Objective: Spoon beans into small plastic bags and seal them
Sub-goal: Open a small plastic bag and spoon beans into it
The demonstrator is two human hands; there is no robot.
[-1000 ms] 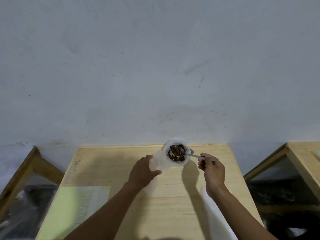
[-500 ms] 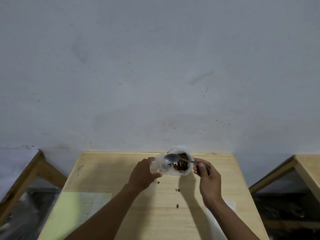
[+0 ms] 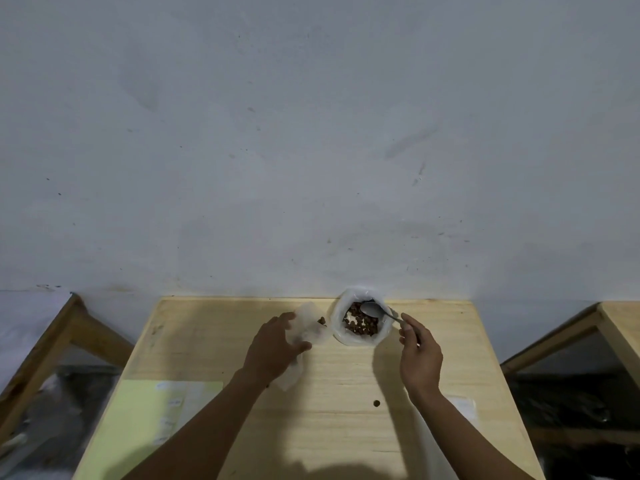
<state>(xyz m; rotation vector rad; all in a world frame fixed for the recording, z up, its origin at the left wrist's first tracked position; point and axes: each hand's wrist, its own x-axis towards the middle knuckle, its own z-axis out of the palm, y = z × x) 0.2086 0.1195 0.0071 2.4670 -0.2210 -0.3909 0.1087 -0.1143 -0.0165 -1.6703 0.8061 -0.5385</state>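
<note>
A large clear bag (image 3: 358, 336) of brown beans (image 3: 360, 323) stands open at the table's far edge. My right hand (image 3: 420, 355) pinches the handle of a metal spoon (image 3: 372, 309), whose empty bowl hovers over the beans. To the left, my left hand (image 3: 273, 346) grips a small clear plastic bag (image 3: 308, 325) with a few beans (image 3: 322, 320) near its mouth. The small bag's lower end (image 3: 290, 377) hangs below my hand.
The wooden table (image 3: 329, 427) holds a yellow-green sheet (image 3: 138, 420) with clear bags at the front left, white plastic (image 3: 464, 408) by my right forearm, and one loose bean (image 3: 376, 403). Wooden frames stand at both sides (image 3: 52, 341) (image 3: 588, 327). A wall (image 3: 311, 133) rises behind.
The spoon went from the small bag's mouth back over the big bag of beans, empty. A few beans now sit in the small bag. Loose beans appeared on the table.
</note>
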